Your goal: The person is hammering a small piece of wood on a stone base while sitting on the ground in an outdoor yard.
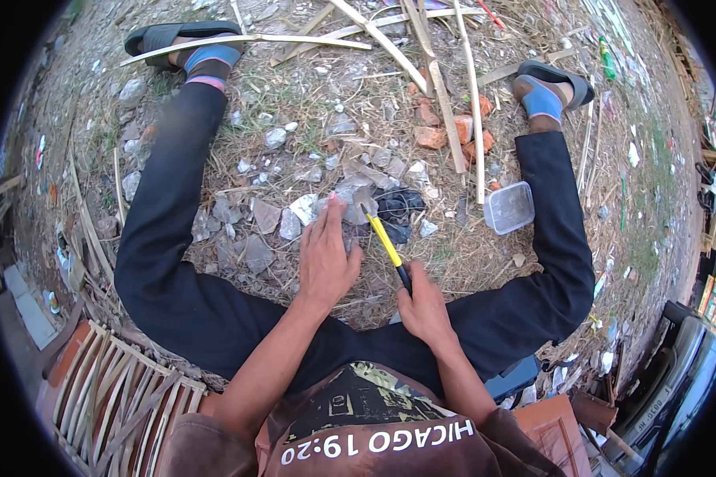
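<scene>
My left hand (326, 258) reaches forward with its fingers stretched out, the fingertips at a flat grey stone (356, 193) on the ground between my legs. Wrapped round the black grip of a yellow-and-black tool (385, 241) is my right hand (426, 308). The tool slants up and left, its narrow dark far end close to that stone and to my left fingertips. I cannot make out what kind of tool it is. Crumpled black plastic (400, 208) lies just right of its tip. Broken grey stones (258, 254) are scattered left of my left hand.
A clear plastic tub (509, 207) sits beside my right shin. Red brick pieces (431, 137) and long wooden strips (444, 95) lie ahead. My legs in dark trousers (167, 183) spread to both sides. A slatted wooden piece (119, 405) is at lower left, a vehicle (667, 389) at lower right.
</scene>
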A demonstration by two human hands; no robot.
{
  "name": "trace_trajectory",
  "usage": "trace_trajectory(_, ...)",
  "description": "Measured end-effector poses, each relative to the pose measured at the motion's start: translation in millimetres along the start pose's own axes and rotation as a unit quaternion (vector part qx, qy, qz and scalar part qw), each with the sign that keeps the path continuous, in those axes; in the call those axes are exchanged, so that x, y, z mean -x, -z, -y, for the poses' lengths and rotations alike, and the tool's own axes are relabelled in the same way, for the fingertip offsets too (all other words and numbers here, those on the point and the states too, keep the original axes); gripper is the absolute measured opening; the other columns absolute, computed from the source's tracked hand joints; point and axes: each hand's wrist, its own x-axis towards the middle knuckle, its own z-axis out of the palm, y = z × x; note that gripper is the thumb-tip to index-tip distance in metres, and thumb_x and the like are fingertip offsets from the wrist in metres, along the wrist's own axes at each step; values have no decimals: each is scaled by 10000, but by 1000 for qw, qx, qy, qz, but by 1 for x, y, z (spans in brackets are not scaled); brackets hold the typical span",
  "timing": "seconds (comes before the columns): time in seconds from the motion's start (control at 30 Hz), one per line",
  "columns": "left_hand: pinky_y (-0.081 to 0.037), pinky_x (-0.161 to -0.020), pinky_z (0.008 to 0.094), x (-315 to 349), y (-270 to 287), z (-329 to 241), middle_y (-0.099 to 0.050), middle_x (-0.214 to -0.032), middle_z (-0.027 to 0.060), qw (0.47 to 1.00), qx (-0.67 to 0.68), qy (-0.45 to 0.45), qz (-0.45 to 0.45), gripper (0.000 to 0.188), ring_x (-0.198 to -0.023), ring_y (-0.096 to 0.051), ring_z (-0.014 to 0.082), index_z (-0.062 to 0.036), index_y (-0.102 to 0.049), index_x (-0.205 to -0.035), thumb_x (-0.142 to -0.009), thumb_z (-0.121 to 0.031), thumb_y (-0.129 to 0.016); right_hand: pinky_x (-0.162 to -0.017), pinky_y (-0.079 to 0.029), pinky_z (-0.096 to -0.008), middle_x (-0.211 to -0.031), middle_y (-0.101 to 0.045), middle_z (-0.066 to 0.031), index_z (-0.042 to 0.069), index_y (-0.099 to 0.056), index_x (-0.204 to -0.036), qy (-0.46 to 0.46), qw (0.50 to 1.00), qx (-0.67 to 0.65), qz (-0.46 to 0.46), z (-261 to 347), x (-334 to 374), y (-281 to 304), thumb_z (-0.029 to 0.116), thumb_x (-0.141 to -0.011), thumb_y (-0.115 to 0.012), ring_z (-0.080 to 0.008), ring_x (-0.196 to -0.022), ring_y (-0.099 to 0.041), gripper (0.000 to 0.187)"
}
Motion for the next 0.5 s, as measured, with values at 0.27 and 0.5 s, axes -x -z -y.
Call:
trace_trajectory(0.27, -373, -1084, 486, 2, -6, 8, -559, -1431, 176, 999, 5, -27, -38, 954, -1275, -521, 408, 59, -59, -1570, -844, -67, -666, -580, -428, -582, -677, -595, -281, 19, -464, -1116, 25, 997, -70, -28, 18, 8, -5, 174, -1004, -569, -519, -671, -607, 218)
trace_trajectory(0.5, -382, -1078, 496, 1, -5, 5, -557, -1428, 191, 999, 17, -23, -36, 947, -1261, -527, 428, 65, -52, -1565, -844, -50, -654, -582, -443, -582, -704, -607, -290, 12, -466, -1144, 36, 999, 3, -31, 23, 12, -10, 142, -1001, -553, -516, -668, -612, 211)
